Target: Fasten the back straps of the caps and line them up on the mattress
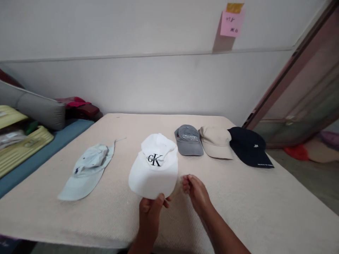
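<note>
A white baseball cap (153,176) with black letters on its front is held up over the table. My left hand (152,208) pinches its brim at the near edge, thumb on top. Just right of the cap, my right hand (196,190) hovers with its fingers curled together, apart from the brim; whether anything is inside them I cannot make out. A pale blue cap (88,169) lies to the left, its brim toward me and its strap trailing. Toward the back right sit a grey cap (188,139), a beige cap (215,141) and a navy cap (249,146) in a row, side by side.
The caps rest on a table with a cream cloth (106,220). A white wall (148,84) with a pink note (231,23) stands behind. At left are a grey cushion (34,106) and yellow slatted pieces (26,150); at right is a framed door (296,81).
</note>
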Motion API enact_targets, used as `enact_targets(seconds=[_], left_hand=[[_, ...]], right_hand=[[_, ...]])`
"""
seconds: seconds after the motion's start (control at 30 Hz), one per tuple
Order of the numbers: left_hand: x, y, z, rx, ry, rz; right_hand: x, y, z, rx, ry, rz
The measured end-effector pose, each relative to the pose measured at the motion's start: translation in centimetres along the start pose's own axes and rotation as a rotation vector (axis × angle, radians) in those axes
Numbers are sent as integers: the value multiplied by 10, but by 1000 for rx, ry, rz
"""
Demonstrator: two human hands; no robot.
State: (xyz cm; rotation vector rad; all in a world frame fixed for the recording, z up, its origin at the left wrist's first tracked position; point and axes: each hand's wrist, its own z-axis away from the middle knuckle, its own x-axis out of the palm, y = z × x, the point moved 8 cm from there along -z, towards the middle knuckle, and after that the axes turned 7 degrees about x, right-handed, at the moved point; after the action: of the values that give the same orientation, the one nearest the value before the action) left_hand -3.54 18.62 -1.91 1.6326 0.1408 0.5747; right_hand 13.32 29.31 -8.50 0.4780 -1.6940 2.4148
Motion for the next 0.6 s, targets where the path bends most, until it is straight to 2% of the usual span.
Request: enact_targets(seconds=[0.07, 0.1, 0.23, 0.33, 0.47, 0.57, 0.6], left_hand=[[11, -5, 3, -22, -26, -2], [14, -7, 3, -25, -38, -8], [23, -10, 6, -23, -83, -63], [28, -16, 13, -39, -122, -126], [31, -37, 27, -99, -170, -171], [19, -58, 33, -192, -163, -124], [15, -65, 34, -263, -195, -64]], right_hand=[[21, 4, 14, 199, -148, -190], [31, -2, 20, 232, -223, -247], [48, -37, 33, 197, -431, -355], [44, -47, 33, 169, -439, -372], [38, -45, 32, 154, -401, -407], [38, -45, 34, 159, -417, -418], [38, -46, 35, 165, -426, -417]])
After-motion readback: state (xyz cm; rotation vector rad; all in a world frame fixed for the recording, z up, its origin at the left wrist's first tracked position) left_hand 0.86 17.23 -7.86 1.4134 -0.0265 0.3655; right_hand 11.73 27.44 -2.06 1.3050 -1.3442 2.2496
